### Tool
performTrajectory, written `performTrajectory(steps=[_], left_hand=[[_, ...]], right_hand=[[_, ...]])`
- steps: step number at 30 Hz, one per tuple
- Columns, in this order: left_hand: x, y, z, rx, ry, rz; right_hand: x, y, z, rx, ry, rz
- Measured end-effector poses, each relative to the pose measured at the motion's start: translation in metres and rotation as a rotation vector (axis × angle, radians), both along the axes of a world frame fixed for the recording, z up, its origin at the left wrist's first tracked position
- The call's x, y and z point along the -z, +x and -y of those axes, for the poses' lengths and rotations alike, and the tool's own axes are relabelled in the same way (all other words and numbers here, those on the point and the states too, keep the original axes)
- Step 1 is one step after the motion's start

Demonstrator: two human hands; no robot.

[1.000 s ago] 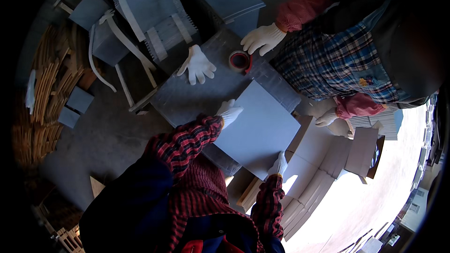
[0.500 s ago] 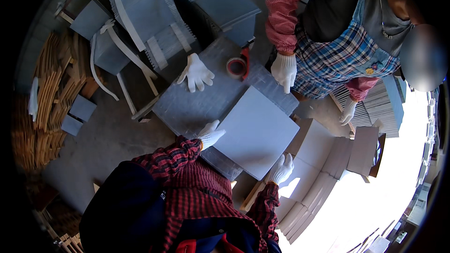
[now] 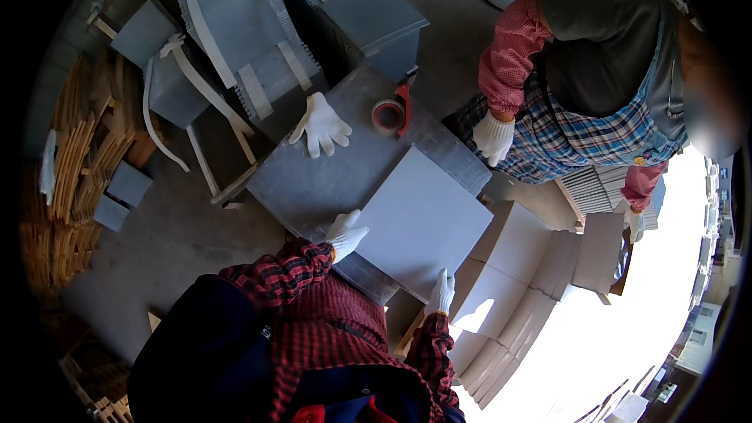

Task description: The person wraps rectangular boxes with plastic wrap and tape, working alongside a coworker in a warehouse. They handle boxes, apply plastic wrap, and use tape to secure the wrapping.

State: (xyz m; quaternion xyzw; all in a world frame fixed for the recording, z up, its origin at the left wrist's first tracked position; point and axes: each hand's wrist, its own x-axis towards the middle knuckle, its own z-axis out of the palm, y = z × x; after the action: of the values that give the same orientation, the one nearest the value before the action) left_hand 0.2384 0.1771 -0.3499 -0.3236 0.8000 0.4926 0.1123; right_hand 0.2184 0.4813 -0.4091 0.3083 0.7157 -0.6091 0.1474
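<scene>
One pale board (image 3: 427,219) lies flat on the grey surface (image 3: 278,184), its right side apparently overhanging. Left hand (image 3: 346,236), white-gloved: at the board's left edge, fingers extended. Right hand (image 3: 442,294), white-gloved: at the board's near corner, fingers pointing up along the edge. Undersides hidden at this angle, so cannot tell whether either hand's fingers grip the board or merely touch it. Beyond the board, to its left: loose white glove (image 3: 319,127). Beyond its far corner: tape roll (image 3: 388,116) with red holder. Right of the board: stacked cartons (image 3: 509,247).
</scene>
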Motion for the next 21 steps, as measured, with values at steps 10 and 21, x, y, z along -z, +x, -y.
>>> performTrajectory(steps=[10, 21], left_hand=[[0.011, -0.006, 0.05, 0.0, 0.064, -0.098], [0.018, -0.004, 0.073, 0.023, 0.115, -0.009]], right_hand=[[0.002, 0.016, 0.046, 0.025, -0.083, 0.045], [0.008, 0.015, 0.068, -0.047, 0.043, 0.042]])
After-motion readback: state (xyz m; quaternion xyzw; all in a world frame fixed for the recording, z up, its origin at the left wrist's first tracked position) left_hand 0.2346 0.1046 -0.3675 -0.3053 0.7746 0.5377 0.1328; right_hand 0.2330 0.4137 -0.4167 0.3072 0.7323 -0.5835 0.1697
